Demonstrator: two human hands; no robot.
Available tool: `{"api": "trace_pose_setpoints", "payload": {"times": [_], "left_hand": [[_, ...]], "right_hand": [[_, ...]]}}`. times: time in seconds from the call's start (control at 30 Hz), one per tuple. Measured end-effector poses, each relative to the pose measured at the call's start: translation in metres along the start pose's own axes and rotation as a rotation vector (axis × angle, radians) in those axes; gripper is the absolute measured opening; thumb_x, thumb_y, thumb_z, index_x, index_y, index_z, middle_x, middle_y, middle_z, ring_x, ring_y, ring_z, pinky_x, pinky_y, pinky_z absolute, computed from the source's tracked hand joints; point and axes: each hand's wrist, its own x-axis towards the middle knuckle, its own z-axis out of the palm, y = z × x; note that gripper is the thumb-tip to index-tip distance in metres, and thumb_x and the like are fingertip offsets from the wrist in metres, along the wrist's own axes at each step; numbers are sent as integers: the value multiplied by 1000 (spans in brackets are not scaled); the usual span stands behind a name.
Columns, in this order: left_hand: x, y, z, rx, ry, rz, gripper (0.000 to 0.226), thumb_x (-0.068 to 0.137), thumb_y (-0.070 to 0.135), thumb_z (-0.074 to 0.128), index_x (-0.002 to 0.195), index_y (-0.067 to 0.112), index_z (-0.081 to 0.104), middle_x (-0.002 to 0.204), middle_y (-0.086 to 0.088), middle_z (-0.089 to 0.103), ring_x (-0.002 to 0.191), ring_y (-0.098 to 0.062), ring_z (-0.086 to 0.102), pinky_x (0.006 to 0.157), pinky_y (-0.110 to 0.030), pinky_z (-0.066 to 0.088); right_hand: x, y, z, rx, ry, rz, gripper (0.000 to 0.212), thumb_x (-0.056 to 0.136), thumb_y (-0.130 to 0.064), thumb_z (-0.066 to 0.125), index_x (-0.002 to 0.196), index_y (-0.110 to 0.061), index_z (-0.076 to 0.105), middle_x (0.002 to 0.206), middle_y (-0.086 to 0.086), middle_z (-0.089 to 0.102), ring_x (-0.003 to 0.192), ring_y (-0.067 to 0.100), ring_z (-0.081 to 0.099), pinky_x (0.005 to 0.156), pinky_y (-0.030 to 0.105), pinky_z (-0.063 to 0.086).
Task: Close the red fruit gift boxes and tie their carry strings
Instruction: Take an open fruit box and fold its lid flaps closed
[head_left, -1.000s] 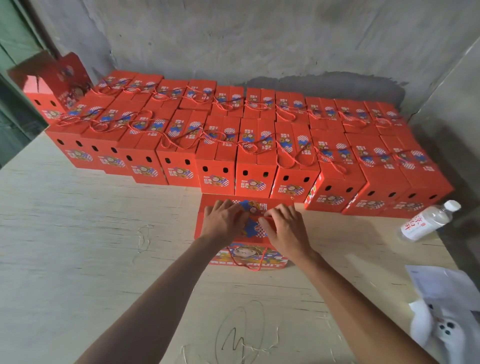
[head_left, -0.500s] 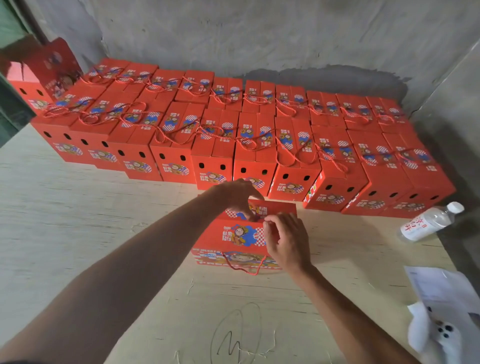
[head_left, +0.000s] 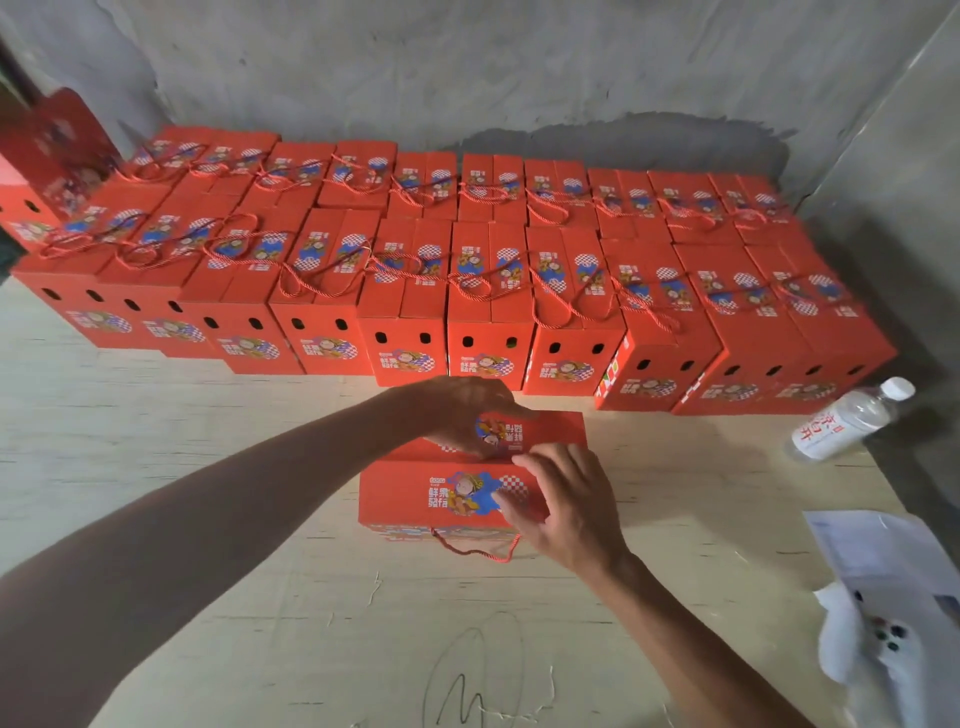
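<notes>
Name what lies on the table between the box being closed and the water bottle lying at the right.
Nothing: in the head view, the pale table is bare between the box under the hands and the water bottle.

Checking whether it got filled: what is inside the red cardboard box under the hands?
Its contents cannot be seen. The red cardboard box has printed flaps across its top, with the left hand and right hand on them. A red carry string hangs down its front.
</notes>
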Motion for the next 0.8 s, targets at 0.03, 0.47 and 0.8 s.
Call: {"api": "trace_pose_setpoints", "payload": {"times": [0.03,0.47,0.8], "left_hand": [[-1,-2,0,-13,-5,-12,89,83,43,78,158,38,29,159,5,37,144,-19,39,116,-42,39],[8,10,13,363,86,258,90,97,56,58,160,44,-5,129,-4,58,116,-27,58,101,-36,41],[21,-14,10,92,60,142,82,79,69,47,154,37,40,153,0,50,136,-25,49,108,-38,39]], "right_hand": [[-3,1,-3,-9,12,-7,47,91,-54,70,110,-11,73,109,3,66,94,24,59,84,36,48],[-12,-7,-4,48,12,96,27,102,-33,61,118,-13,71,109,0,67,97,21,61,86,34,50],[32,4,-9,27,-209,242,28,104,-34,55,105,-13,75,95,-3,71,88,16,60,75,24,41]]}}
